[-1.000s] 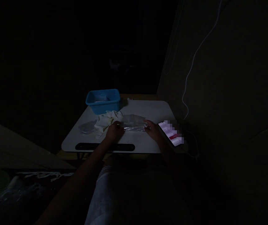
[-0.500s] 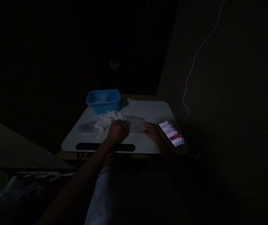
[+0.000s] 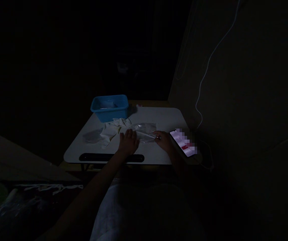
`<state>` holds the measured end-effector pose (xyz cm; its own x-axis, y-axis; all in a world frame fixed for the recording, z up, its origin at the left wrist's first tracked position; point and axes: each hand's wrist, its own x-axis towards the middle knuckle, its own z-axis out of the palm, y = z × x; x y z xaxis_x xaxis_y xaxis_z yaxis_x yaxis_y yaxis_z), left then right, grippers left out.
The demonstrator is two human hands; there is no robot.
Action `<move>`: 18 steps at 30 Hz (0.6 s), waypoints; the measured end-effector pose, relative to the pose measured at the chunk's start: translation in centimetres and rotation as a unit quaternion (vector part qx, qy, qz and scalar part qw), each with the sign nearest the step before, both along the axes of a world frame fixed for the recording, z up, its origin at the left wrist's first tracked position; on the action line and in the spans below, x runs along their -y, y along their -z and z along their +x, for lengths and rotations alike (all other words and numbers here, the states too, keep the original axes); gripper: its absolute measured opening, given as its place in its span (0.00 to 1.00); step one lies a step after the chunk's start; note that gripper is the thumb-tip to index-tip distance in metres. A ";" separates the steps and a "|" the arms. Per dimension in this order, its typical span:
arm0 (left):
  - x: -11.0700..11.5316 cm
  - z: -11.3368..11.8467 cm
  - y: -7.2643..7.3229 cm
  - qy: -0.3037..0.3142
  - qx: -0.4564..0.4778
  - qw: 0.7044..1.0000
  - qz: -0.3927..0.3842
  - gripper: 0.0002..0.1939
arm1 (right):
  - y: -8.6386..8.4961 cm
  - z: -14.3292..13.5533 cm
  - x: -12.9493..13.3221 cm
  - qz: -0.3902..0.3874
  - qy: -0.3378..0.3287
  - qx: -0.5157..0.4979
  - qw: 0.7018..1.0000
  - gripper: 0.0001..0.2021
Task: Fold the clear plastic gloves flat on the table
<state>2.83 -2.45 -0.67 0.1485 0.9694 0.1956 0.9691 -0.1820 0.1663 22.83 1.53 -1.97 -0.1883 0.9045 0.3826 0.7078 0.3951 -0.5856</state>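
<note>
A clear plastic bag [image 3: 146,129] lies crinkled on the white table [image 3: 156,115]. My left hand [image 3: 128,142] rests flat at the bag's left side, fingers stretched out and somewhat apart. My right hand [image 3: 163,140] pinches the right part of the bag between thumb and fingers, drawing a fold in it. Just left of my left hand lies a crumpled white cloth-like piece [image 3: 110,132] with a yellowish edge. Another thin, see-through sheet [image 3: 92,136] sits further left. It is dark, so fine detail is hard to make out.
A blue plastic basket [image 3: 110,113] with something clear inside stands at the table's back left. A lit phone [image 3: 181,142] lies at the right edge. A black slot [image 3: 96,157] runs along the front edge. A white cable [image 3: 210,60] hangs on the right.
My left hand has opened from a curled shape and now lies flatter, slightly lower. The bag's film has shifted and creased, with a slanting fold towards my right hand, which has hardly moved.
</note>
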 end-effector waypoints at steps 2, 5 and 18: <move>0.0 -0.3 0.1 -0.012 -0.004 1.000 0.012 0.26 | 0.1 0.0 -0.1 -0.001 0.002 -0.010 1.000 0.19; -0.1 -0.5 0.2 -0.040 -0.006 0.998 0.046 0.26 | 0.1 0.0 -0.1 0.005 0.002 -0.015 1.000 0.19; -0.6 -2.2 -1.5 -0.110 0.163 0.980 0.032 0.14 | 0.2 0.1 -0.2 0.013 -0.004 0.002 1.000 0.19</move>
<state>0.66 -1.86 0.87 -0.1425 0.9550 0.2602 0.8832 0.0040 0.4690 22.95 1.69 -2.13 -0.1980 0.8926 0.4050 0.7068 0.4163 -0.5720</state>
